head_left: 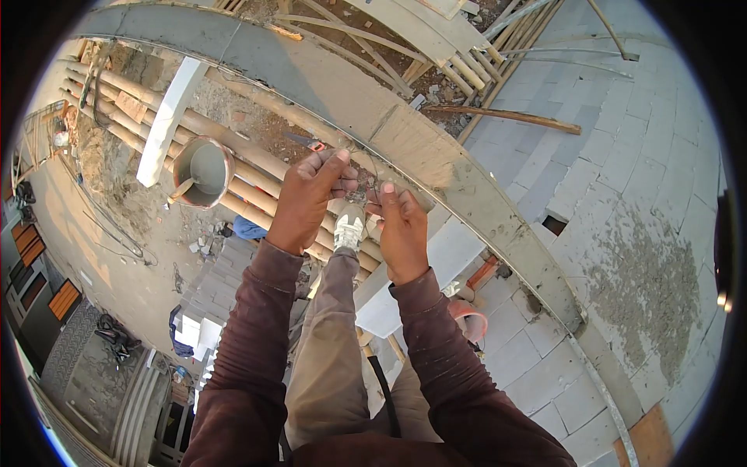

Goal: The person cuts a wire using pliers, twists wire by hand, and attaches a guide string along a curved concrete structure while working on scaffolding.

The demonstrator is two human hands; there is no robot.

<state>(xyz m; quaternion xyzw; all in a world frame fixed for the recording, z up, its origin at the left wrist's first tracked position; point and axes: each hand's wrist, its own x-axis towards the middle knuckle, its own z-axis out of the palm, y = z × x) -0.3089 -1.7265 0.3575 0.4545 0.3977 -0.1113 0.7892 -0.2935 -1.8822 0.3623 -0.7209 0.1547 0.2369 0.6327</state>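
Note:
My left hand (311, 194) is raised near the middle of the view, thumb pressed toward the curled fingers. Just to its right and slightly lower is my right hand (401, 226), pinched in the same way. A thin dark strand, like wire or string, shows between and above the two hands; its ends are too small to follow. Beyond the fingertips runs the long curved concrete ledge (482, 202). A saw with a red and black handle (316, 146) lies behind my left hand. My shoe (349, 227) shows below, between the hands, on the bamboo poles.
A bucket (208, 167) of grey liquid stands on the bamboo poles (245, 148) at the left, beside a white block (171, 121). A red bucket (468, 321) is at lower right. Wet mortar (642, 288) covers part of the block wall (568, 167). A wooden stick (506, 118) lies beyond the ledge.

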